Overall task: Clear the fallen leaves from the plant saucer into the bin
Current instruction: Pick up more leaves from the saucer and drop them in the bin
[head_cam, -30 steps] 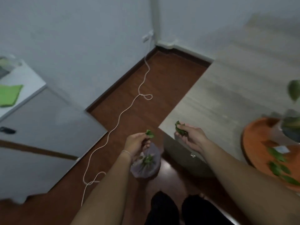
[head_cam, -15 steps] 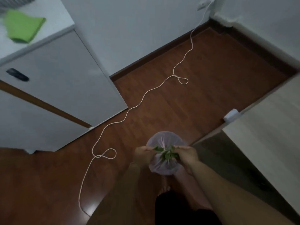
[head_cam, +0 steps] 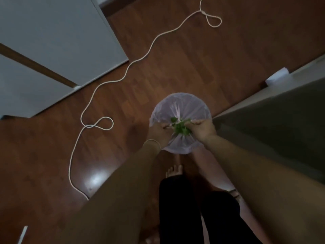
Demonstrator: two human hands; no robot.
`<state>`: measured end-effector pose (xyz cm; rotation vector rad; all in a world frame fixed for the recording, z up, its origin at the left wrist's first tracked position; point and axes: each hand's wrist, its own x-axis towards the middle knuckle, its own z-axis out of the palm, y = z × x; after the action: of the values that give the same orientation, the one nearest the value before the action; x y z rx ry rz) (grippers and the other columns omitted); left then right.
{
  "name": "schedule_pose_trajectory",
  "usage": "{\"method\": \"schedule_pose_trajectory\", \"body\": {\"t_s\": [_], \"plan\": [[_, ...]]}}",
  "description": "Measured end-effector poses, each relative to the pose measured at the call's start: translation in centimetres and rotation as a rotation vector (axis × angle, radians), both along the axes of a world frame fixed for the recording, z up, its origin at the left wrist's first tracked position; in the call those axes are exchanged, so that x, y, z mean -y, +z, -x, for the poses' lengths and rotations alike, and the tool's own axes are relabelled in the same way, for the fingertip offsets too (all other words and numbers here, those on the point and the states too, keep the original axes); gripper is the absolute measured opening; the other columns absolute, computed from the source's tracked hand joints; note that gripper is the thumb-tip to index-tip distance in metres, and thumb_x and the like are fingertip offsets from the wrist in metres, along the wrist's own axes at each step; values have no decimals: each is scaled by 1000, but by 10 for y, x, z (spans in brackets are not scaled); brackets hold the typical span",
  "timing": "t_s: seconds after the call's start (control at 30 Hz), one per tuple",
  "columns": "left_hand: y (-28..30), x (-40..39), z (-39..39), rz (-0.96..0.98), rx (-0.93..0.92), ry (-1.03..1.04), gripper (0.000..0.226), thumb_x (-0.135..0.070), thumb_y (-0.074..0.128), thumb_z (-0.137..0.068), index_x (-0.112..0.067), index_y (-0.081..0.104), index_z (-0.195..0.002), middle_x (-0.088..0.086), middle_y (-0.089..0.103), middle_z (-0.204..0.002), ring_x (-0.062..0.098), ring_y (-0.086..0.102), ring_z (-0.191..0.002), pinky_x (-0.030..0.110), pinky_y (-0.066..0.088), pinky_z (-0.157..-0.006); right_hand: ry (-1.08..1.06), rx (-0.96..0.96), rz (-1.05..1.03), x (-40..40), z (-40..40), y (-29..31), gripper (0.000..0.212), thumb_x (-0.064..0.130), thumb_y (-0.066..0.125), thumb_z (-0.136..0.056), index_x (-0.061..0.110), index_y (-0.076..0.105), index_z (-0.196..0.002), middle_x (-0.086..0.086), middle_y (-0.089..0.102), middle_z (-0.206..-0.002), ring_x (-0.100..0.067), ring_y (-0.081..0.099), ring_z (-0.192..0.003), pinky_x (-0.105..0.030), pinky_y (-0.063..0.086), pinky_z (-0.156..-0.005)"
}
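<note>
The bin [head_cam: 181, 104] stands on the wooden floor in front of my feet, lined with a pale plastic bag. Both hands are over its mouth. My left hand [head_cam: 159, 132] and my right hand [head_cam: 204, 129] face each other, fingertips pinched on a bunch of green leaves [head_cam: 180, 128] that hangs between them above the bag. More green shows just below, inside the bag. The plant saucer is out of view.
A white cable [head_cam: 98, 95] snakes in loops across the floor to the left of the bin. A grey cabinet [head_cam: 52, 41] fills the upper left. The table's edge and dark underside [head_cam: 274, 110] lie at the right, beside a small white box [head_cam: 277, 75]. My legs [head_cam: 197, 212] are below.
My hands carried the leaves from the table's corner to the bin and met over its mouth. My view tipped down from the table and saucer to the floor and bin.
</note>
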<state>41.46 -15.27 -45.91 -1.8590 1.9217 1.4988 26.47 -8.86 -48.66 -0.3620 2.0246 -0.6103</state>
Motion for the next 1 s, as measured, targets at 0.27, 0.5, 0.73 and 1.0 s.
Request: {"method": "schedule_pose_trajectory", "body": {"t_s": [0.27,0.5,0.73,1.0], "plan": [[2,-9,-6,34,12,-136,25,-17,55,-93,-2,73,-101,17,73,-107,32,67,-100,23,44,-75,-50,33,-14,8,2,-2,14,26,77,-79,15,74,-71,-9,74,-83,-29,70,-87,-40,56,-87],[2,-7,-14,-52,35,-170,25,-24,58,-92,-8,72,-105,12,72,-108,28,65,-102,27,48,-82,-72,102,0,10,3,1,49,23,87,-69,11,65,-112,-5,66,-104,-27,65,-103,-43,52,-98],[-3,-15,-21,-71,-28,-54,17,-23,62,-89,-9,72,-91,8,69,-85,27,69,-88,26,48,-75,-105,53,42,-4,9,-6,40,22,81,-76,9,69,-111,-6,68,-102,-24,66,-98,-40,54,-96],[87,-5,-16,4,-1,26,33,-28,53,-92,-4,71,-103,19,72,-107,34,66,-102,28,46,-83,-138,54,165,-6,29,95,38,23,74,-84,7,66,-117,-7,66,-104,-17,62,-92,-23,44,-80]]}}
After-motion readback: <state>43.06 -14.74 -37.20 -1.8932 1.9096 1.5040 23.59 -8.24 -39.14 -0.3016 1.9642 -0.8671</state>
